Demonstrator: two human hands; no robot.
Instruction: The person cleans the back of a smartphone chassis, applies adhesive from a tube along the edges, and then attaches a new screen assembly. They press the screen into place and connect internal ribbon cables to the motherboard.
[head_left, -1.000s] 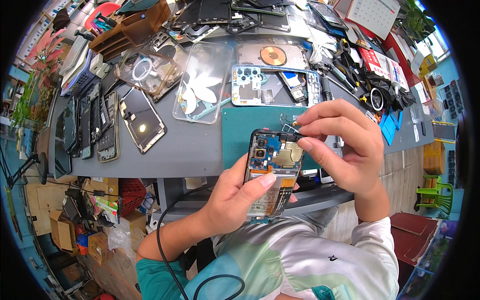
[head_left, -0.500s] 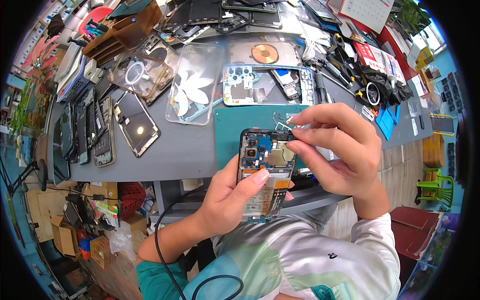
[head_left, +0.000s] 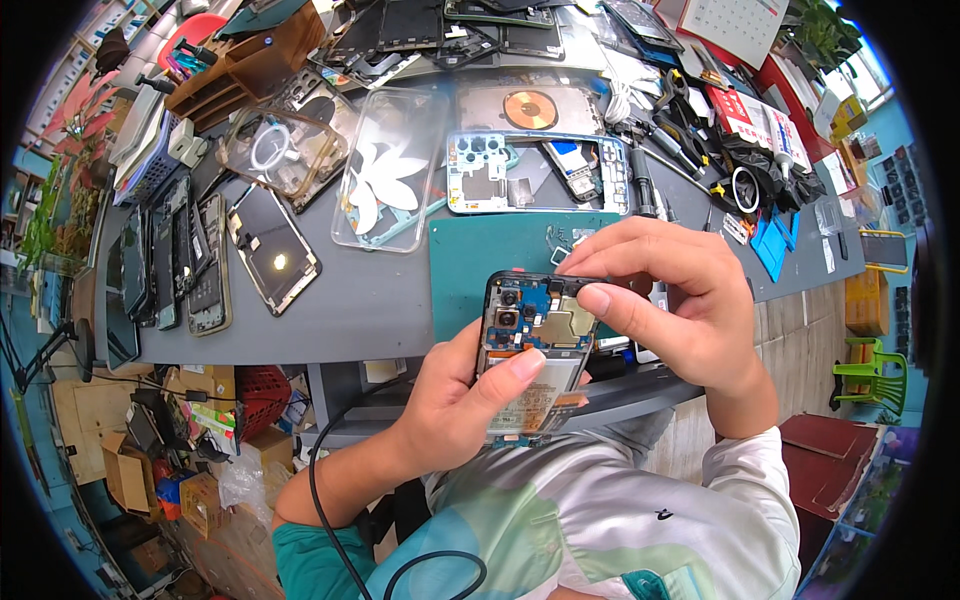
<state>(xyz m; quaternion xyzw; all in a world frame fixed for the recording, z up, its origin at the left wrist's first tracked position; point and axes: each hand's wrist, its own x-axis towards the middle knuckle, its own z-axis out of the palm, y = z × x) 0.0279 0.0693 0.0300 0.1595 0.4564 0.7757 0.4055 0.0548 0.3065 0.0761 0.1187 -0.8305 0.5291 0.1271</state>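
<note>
My left hand (head_left: 450, 400) is closed around an opened smartphone (head_left: 540, 325), its thumb lying across the seam between the blue circuit board and the battery (head_left: 520, 405). The phone has no back cover; its camera modules (head_left: 508, 310) and a metal shield show at the top. At the phone's upper right corner is my right hand (head_left: 690, 300). Its thumb presses the corner, and the fingers bend over the top edge, their tips partly hidden. Beyond the phone lies a teal mat (head_left: 480, 240) with a few small parts near my right fingertips.
Behind the mat rest a light-blue phone frame (head_left: 540, 207) and a clear plastic case (head_left: 350, 225) holding white petal shapes. Several dismantled phones (head_left: 272, 255) line the left. Tools (head_left: 670, 145), a black bag and blue pieces (head_left: 772, 245) crowd the right. A black cable (head_left: 315, 470) loops over my lap.
My right hand has shifted from the top edge, fingers reaching further left and its thumb now on the phone's corner. The phone has tilted and dropped slightly in my left hand.
</note>
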